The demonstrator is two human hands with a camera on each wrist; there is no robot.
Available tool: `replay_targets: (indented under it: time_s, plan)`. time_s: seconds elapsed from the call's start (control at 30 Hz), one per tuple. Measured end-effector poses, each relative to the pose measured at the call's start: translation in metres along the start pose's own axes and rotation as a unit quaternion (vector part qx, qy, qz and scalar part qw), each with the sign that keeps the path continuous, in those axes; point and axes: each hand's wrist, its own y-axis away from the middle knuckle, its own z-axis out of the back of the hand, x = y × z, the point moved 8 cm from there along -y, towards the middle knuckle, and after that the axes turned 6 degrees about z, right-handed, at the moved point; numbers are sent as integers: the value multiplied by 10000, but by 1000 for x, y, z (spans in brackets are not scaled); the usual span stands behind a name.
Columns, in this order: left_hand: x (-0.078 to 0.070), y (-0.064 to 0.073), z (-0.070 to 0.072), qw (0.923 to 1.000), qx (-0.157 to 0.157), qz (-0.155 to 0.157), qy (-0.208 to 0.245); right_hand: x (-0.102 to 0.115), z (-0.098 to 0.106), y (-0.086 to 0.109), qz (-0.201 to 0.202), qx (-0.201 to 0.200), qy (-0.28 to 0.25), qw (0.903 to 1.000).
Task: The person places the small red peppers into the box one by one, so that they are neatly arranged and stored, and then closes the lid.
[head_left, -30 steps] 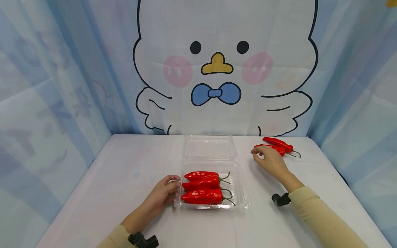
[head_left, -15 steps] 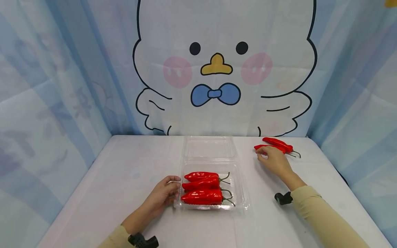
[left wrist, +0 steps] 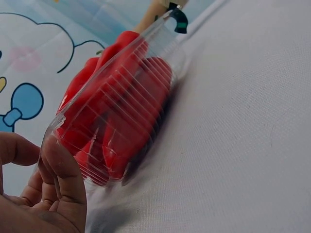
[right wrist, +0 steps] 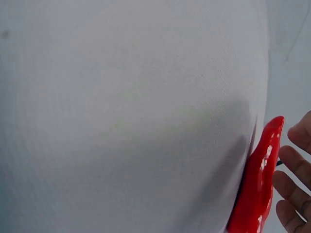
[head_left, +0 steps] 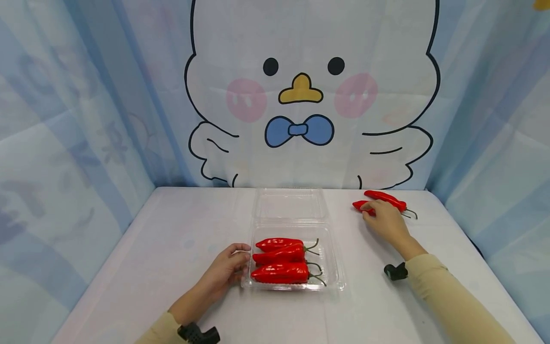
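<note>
The filling of the open box made of clear thin plastic (head_left: 333,260) is, in my judgement, past its middle: at least three glossy, long red peppers with green stems (head_left: 279,254) already lie inside it, side by side, and possibly one more is hidden among them. Outside, near the far right corner of the white, cloth-covered surface (head_left: 189,234), two similar ones are left: a nearer red pepper (head_left: 360,206) and a farther red pepper (head_left: 386,197), lying close beside each other. The flat transparent lid (head_left: 290,205) is folded back behind the box, so closing is not yet done. The person's left grip (head_left: 225,266), a bare hand, pinches the left edge of the box between thumb and finger, which probably steadies it. The person's right grip (head_left: 384,220) is over the nearer pepper with fingers relaxed, not closed around it; the right wrist view shows them next to its side, but whether they touch, I cannot tell.
</note>
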Motion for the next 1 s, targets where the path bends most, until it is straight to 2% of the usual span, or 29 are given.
replay_targets:
  time_s: [0.17, 0.37, 0.5, 0.73, 0.87, 1.0]
  plan:
    - [0, 1, 1, 10000, -16, 16, -19, -6, 2, -6, 22, -51, 62, 10000]
    - [-2, 3, 0, 9998, 142, -96, 55, -10, 5, -15, -73, -76, 41, 9999]
    - [-2, 4, -1, 9996, 237, -127, 94, -13, 3, -20, -146, -11, 145, 9998]
    - [-2, 2, -2, 9997, 221, -68, 87, -19, 3, -29, -116, -55, 388, 9992]
    - [-2, 2, -1, 9997, 229, -61, 89, -23, 1, -32, -174, 167, 449, 9987]
    - [-1, 1, -1, 9996, 256, -48, 113, -30, -2, -35, -140, 557, 450, 9973]
